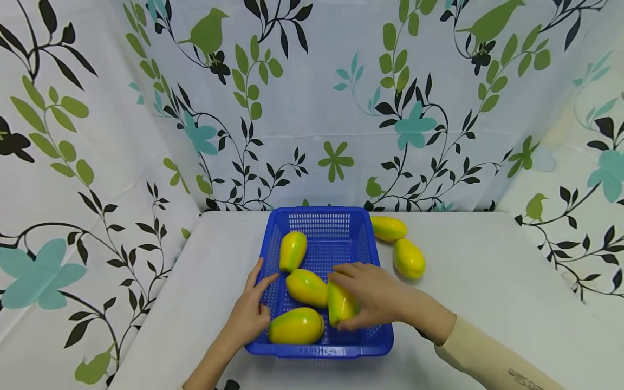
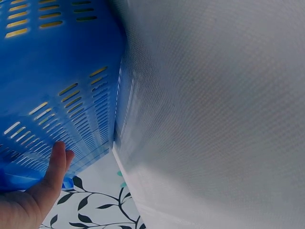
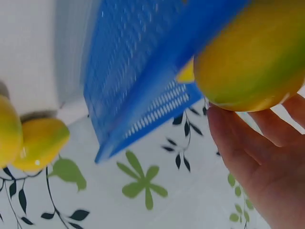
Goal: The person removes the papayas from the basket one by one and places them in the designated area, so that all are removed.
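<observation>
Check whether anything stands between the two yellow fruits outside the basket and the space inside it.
Yes: the basket's right wall stands between the inside and both the far loose fruit and the near loose fruit, so they likely need lifting over. The right hand also reaches across that wall.

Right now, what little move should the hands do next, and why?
Probably the right hand should gently settle its yellow fruit and let go, because from above it's inside the rim of the blue basket, where three more fruits lie, and the left hand is at the basket's side.
</observation>
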The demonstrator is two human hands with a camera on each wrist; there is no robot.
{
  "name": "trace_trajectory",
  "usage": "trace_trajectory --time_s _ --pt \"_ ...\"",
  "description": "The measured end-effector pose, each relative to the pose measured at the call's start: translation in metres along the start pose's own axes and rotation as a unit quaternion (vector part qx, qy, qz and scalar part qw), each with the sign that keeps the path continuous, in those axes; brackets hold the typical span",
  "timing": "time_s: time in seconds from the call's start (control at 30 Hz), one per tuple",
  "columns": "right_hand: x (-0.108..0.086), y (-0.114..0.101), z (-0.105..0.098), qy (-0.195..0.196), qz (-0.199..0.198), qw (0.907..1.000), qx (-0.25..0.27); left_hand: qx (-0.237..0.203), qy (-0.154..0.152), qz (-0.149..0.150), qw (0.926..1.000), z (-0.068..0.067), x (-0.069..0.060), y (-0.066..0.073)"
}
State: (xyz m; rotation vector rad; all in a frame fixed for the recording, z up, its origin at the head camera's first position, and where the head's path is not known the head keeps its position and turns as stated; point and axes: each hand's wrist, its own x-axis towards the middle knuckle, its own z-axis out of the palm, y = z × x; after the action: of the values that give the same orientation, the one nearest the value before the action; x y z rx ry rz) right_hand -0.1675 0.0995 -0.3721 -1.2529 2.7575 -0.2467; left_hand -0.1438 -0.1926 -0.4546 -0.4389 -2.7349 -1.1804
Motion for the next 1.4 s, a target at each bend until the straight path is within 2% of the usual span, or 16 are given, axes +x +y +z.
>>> trace_trajectory --time_s 0.3,0.53,0.67,0.9,1.13,1.4 --pt "-0.021 0.011 -0.025 0.073 0.003 0.9971 0.018 0.004 -0.001 -0.004 1.0 0.0 -0.001 0.0" --pt "-0.04 0.029 -0.031 0.131 0.017 0.9913 0.002 0.011 0.002 0.005 0.9999 0.0 0.0 0.0" --pt "-0.053 0.041 -0.032 0.149 0.04 0.988 0.001 0.013 0.0 0.004 0.9999 0.0 0.0 0.0" --pt "-0.073 0.064 -0.025 0.152 0.089 0.9843 0.014 0.012 0.003 0.006 0.9999 0.0 0.0 0.0" --pt "-0.083 0.079 -0.003 0.117 0.129 0.9843 0.03 0.019 0.006 0.011 0.9998 0.0 -0.001 0.0" --pt "-0.082 0.088 0.029 0.097 0.11 0.9885 0.036 0.012 0.004 0.007 0.9999 0.0 -0.002 0.0"
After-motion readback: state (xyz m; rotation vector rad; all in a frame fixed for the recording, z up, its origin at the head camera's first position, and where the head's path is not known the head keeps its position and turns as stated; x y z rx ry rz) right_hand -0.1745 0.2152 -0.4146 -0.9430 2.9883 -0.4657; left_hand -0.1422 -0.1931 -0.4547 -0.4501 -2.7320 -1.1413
